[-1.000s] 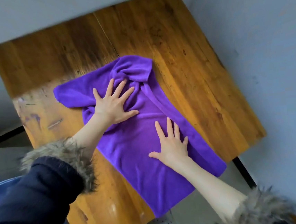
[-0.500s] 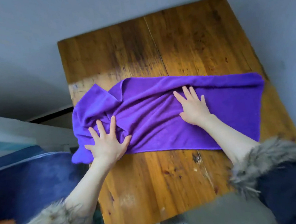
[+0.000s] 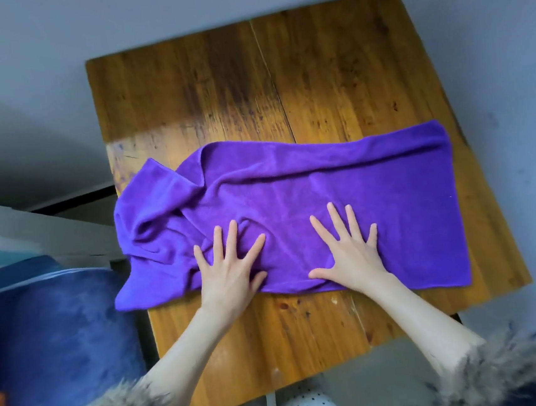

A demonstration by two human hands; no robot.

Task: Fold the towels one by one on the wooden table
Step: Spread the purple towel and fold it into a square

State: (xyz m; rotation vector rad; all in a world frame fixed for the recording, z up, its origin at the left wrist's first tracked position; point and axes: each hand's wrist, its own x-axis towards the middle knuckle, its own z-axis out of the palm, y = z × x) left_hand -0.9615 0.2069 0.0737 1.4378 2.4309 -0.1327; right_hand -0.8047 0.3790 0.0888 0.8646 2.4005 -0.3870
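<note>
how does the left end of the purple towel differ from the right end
The towel's left end is bunched into creases and its corner hangs past the table edge; the right end lies smooth, flat and wholly on the wood. Both are the same purple cloth.

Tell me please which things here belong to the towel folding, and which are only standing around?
Belong to the job:
purple towel, spread out, still bunched at its left end
wooden table under it
left hand and right hand, flat on the towel

Only around:
blue upholstered seat beside the table
</note>
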